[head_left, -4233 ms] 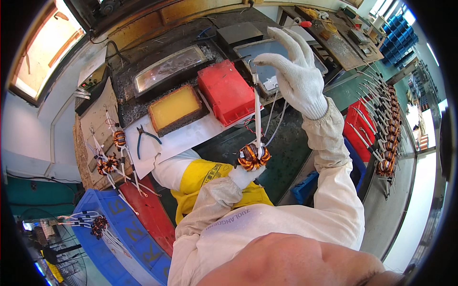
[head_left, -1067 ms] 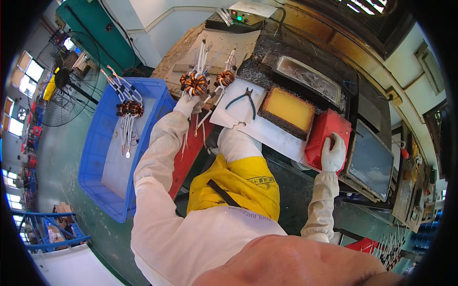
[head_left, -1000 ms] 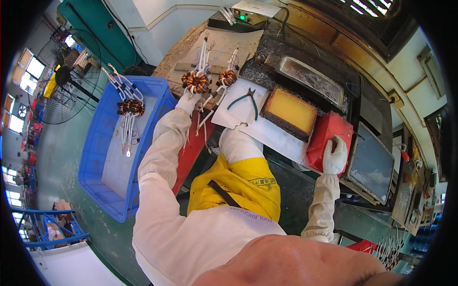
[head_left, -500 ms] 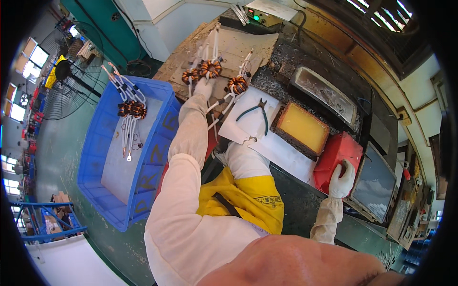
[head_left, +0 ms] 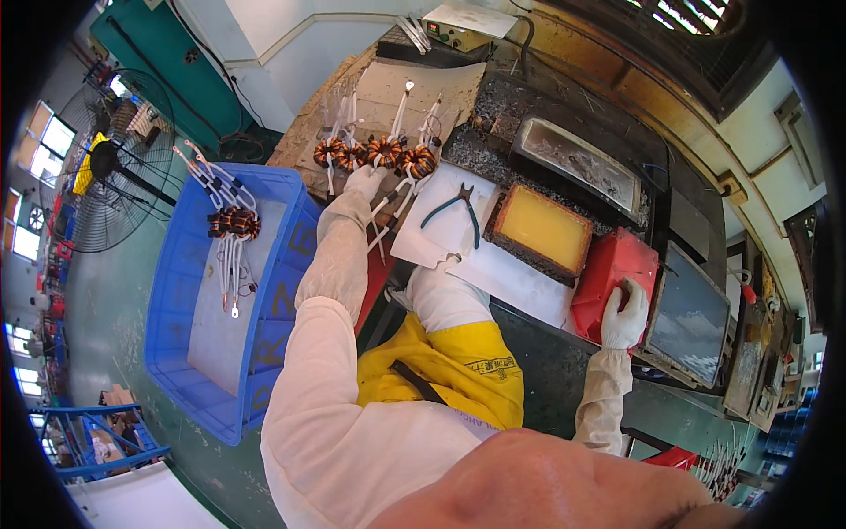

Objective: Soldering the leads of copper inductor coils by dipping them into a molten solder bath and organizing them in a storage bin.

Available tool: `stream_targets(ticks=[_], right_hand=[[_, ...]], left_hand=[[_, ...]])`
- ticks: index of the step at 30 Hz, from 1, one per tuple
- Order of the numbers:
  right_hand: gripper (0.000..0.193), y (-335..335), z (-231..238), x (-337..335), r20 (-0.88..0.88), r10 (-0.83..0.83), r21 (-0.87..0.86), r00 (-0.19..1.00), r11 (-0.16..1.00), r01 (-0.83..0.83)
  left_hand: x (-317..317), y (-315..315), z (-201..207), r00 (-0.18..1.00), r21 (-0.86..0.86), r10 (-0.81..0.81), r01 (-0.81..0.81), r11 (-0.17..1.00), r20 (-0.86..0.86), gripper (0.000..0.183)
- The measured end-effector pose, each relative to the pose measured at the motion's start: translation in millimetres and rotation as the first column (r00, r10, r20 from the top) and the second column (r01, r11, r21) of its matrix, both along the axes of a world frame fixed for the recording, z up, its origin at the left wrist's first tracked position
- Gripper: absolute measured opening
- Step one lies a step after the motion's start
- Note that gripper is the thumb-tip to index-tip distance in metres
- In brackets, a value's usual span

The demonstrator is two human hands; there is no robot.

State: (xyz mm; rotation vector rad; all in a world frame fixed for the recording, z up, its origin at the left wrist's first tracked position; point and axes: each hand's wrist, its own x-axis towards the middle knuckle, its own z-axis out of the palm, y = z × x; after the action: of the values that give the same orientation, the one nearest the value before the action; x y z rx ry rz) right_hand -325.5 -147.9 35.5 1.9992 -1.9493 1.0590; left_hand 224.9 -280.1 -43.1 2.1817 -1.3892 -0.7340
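My left hand [head_left: 366,182], in a white glove, is closed at the near side of a copper-wound ring coil [head_left: 385,152] with white leads on the board. A second ring coil [head_left: 420,161] sits close on its right. Another ring coil [head_left: 332,152] lies to the left, its leads partly overlapping the others. My gloved right hand [head_left: 626,316] curls its fingers and thumb over the near right part of a red box [head_left: 614,275]. How firmly it grips is hard to see. Pliers [head_left: 461,212] with dark handles lie spread on white paper [head_left: 520,282] between my hands.
A blue crate [head_left: 198,406] on the left holds another coil with leads. Right of the pliers stand a tray of yellowish material [head_left: 545,231], a metal-framed trough [head_left: 582,167] and a grey panel [head_left: 690,317]. A control box [head_left: 458,35] is at the back; a fan [head_left: 106,159] stands far left.
My left hand and the middle coil have shifted, and that coil now sits nearer the right one. The head view has moved slightly. My right hand stays at the red box.
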Motion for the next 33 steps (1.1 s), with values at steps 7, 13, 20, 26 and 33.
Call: stream_targets(ticks=[7,13,20,26,33], right_hand=[[0.021,2,1,1,-0.013,-0.011,-0.001,1.000,1.000,0.011],[0.022,2,-3,0,-0.014,-0.003,-0.016,1.000,1.000,0.003],[0.022,0,-1,0,-0.008,0.008,-0.005,1.000,1.000,-0.009],[0.022,0,-1,0,-0.013,0.001,-0.015,1.000,1.000,-0.001],[0.021,1,-4,-4,-0.007,-0.014,-0.015,1.000,1.000,0.014]], left_hand=[[-19,5,-7,0.951,-0.014,0.113,-0.114,0.993,0.288,0.034],[-6,6,-6,0.991,-0.154,0.119,-0.109,0.982,0.055,0.032],[2,6,-48,0.791,-0.137,0.082,-0.206,0.969,-0.607,0.059],[-2,4,-32,0.966,-0.142,-0.011,-0.027,0.989,-0.259,0.058],[-29,23,4,0.991,-0.095,0.027,-0.040,0.995,-0.129,0.054]])
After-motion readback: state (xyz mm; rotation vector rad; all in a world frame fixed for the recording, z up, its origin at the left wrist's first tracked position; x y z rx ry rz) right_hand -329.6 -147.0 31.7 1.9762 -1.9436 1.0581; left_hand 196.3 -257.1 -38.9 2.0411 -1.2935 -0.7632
